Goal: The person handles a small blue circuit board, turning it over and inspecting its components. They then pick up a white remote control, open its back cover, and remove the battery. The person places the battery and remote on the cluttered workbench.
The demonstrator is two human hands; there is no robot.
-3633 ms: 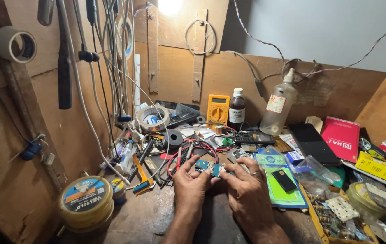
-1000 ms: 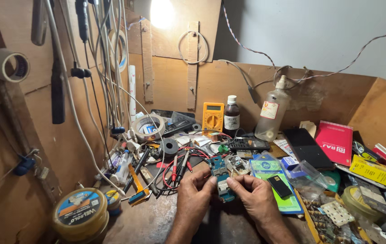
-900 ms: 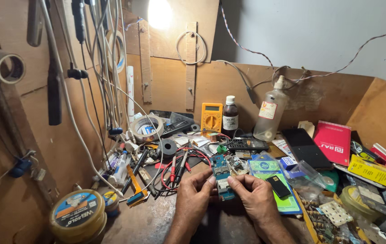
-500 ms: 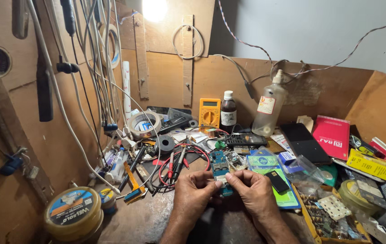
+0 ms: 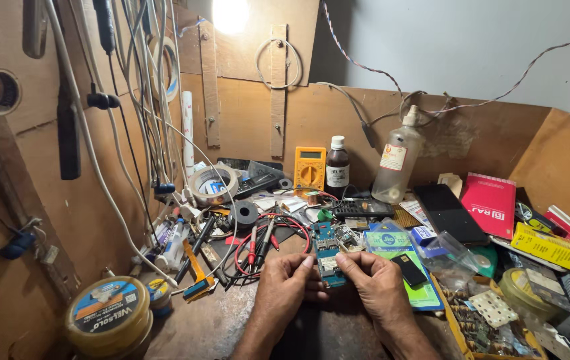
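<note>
Both hands low at the front edge of a crowded workbench (image 5: pixel 232 327), pinching one small blue-green circuit board (image 5: pixel 327 257) between them. Left hand (image 5: pixel 285 287) closed on the board's left edge, thumb and forefinger narrow; right hand (image 5: pixel 377 283) closed on the right edge the same way, so the board sits flat, face up and raised a little off the bench, probably to keep fingers off its face and catch the light of the lamp (image 5: pixel 230 13) overhead. Just beyond the board, red and black meter probes (image 5: pixel 258 243) with leads coiled loosely, within easy reach. Further back against the wooden wall, a yellow meter (image 5: pixel 310 168) standing upright, a dark brown bottle (image 5: pixel 337 170) beside it, then a clear plastic bottle (image 5: pixel 397 160). Roll of tape (image 5: pixel 213 183) to the left rear. Round yellow tin (image 5: pixel 108 317) at the near left corner, well apart from the hands. Green packet (image 5: pixel 402 263) just right of the right hand.
</note>
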